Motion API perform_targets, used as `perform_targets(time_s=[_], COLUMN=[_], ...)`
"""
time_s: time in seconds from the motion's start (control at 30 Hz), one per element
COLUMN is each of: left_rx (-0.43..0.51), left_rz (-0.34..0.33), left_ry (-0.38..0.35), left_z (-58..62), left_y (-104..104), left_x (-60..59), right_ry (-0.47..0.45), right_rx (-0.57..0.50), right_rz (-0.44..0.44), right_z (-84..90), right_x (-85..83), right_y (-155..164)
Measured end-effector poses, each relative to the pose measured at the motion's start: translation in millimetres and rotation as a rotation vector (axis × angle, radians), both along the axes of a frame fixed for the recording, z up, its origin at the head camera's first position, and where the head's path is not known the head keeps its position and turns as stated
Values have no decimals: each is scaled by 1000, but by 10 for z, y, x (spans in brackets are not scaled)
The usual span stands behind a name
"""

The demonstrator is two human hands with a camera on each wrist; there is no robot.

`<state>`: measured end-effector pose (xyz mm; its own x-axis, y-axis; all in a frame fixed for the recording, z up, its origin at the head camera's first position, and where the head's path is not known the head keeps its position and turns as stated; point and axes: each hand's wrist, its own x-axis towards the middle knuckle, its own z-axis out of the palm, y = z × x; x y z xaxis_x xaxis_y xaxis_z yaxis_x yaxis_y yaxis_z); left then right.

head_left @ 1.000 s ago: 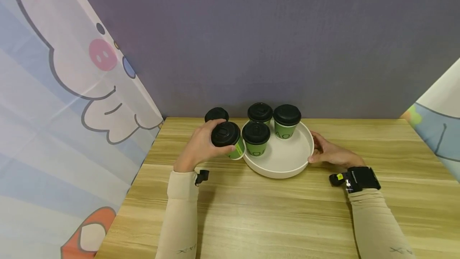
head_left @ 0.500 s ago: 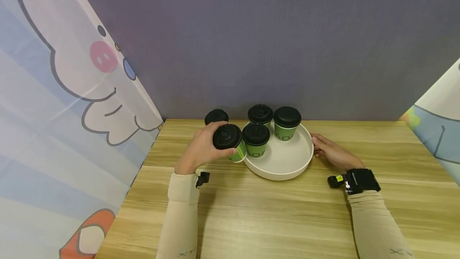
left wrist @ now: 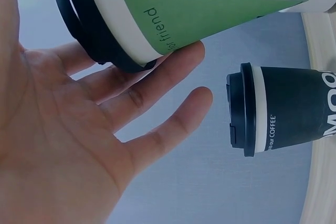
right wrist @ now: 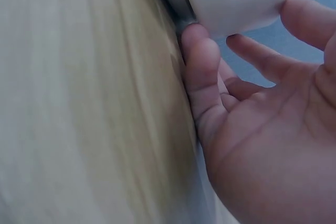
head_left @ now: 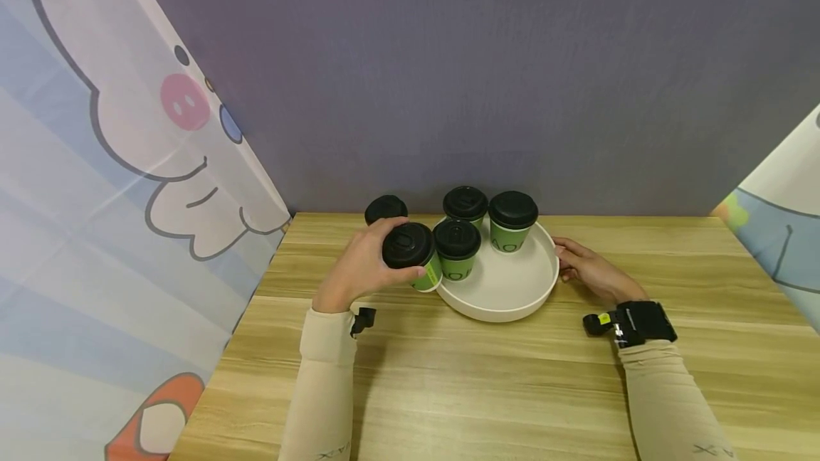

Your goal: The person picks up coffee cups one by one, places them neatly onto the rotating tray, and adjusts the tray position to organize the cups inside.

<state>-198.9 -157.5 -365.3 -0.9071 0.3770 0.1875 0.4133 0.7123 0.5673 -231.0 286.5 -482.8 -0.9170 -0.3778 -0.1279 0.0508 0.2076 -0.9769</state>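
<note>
My left hand (head_left: 359,265) grips a green paper coffee cup (head_left: 430,273) with a black lid, at the tray's left edge. Whether its base touches the rim cannot be told. In the left wrist view, printed lettering shows on this green cup (left wrist: 210,9), and some fingers lie spread below its lid. Three similar cups stand in the round white tray: a front one (head_left: 458,262), a back one (head_left: 465,203) and a right one (head_left: 510,233). My right hand (head_left: 596,272) touches the tray (head_left: 500,313) at its right side; fingertips meet the outer wall (right wrist: 236,3) in the right wrist view.
A dark cup (left wrist: 289,109) with a black lid stands behind my left hand, partly hidden in the head view. The wooden table (head_left: 487,383) ends at a grey panel (head_left: 512,77) behind the cups. A printed curtain (head_left: 128,247) hangs at the left.
My left hand and the cup it holds have shifted slightly right and toward me, along the tray's edge. The right thumb has drawn back from the tray's front right side.
</note>
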Motion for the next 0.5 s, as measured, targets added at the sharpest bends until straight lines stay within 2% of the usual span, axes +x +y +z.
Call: perform_targets(time_s=[0.27, 0.5], left_rx=[-11, -25], left_rz=[-17, -49], left_ry=[-3, -1], left_z=[18, 35], left_y=[10, 26], left_x=[13, 30], right_ry=[-9, 24], right_rx=[-60, -76], right_rz=[36, 68], right_z=[-25, -31], right_x=[7, 24], right_y=[22, 52])
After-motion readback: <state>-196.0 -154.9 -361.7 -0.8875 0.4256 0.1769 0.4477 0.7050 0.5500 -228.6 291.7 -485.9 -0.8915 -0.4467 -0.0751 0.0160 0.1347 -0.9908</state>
